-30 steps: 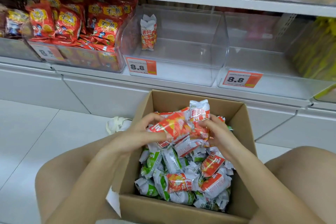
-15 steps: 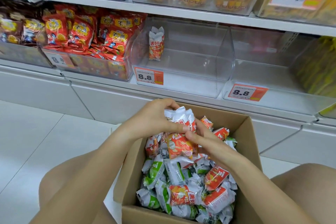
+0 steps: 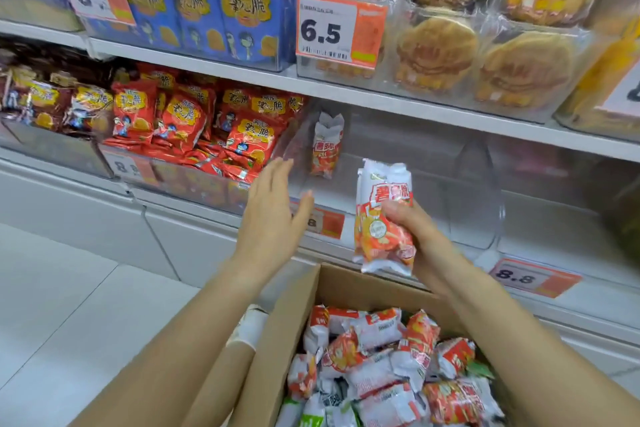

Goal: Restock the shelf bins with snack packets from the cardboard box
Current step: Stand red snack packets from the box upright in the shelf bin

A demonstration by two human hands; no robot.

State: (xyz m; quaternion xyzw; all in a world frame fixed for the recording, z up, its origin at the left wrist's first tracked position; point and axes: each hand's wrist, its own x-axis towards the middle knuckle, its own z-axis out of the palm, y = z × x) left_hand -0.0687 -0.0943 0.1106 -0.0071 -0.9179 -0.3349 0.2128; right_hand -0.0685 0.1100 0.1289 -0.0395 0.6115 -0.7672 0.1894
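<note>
Right hand (image 3: 412, 236) grips two snack packets (image 3: 382, 218); left hand (image 3: 273, 215) open, empty; one packet (image 3: 325, 146) stands in the clear bin (image 3: 478, 204).

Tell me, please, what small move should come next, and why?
Probably carry the packets that the right hand grips forward into the clear bin. It holds only one matching packet, and the open left hand is already reaching toward it.
</note>
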